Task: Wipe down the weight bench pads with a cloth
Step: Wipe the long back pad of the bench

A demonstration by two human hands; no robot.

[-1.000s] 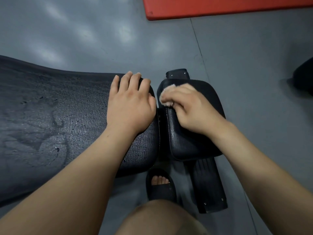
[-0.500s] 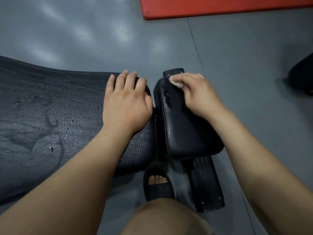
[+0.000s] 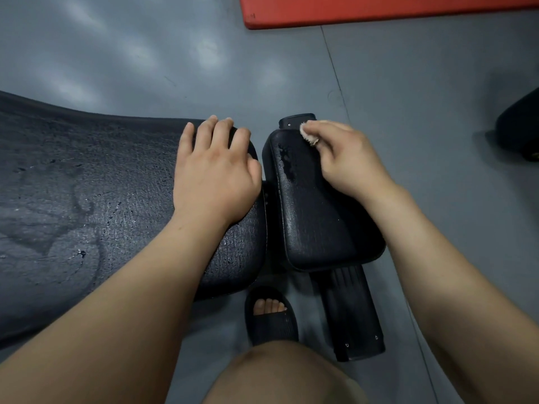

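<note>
Bench wipe, 2 pads in view, cloth at far end of small pad.
We note the left hand (image 3: 214, 173) spread flat on the long pad (image 3: 87, 199); the right hand (image 3: 347, 158) pinches a small pale cloth (image 3: 308, 135) against the small pad (image 3: 315, 217), whose top shows wet streaks. Grey floor (image 3: 175, 68) below.

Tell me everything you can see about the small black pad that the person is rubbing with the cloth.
The small black padded bench cushion is a rounded rectangle covered in textured, leather-like vinyl. It looks shiny, with wet smears near its far end. It sits just right of the large black bench pad, a narrow gap between them, above a black frame bar. The right hand rests on its far end, pressing a small pale cloth against the edge.
</note>
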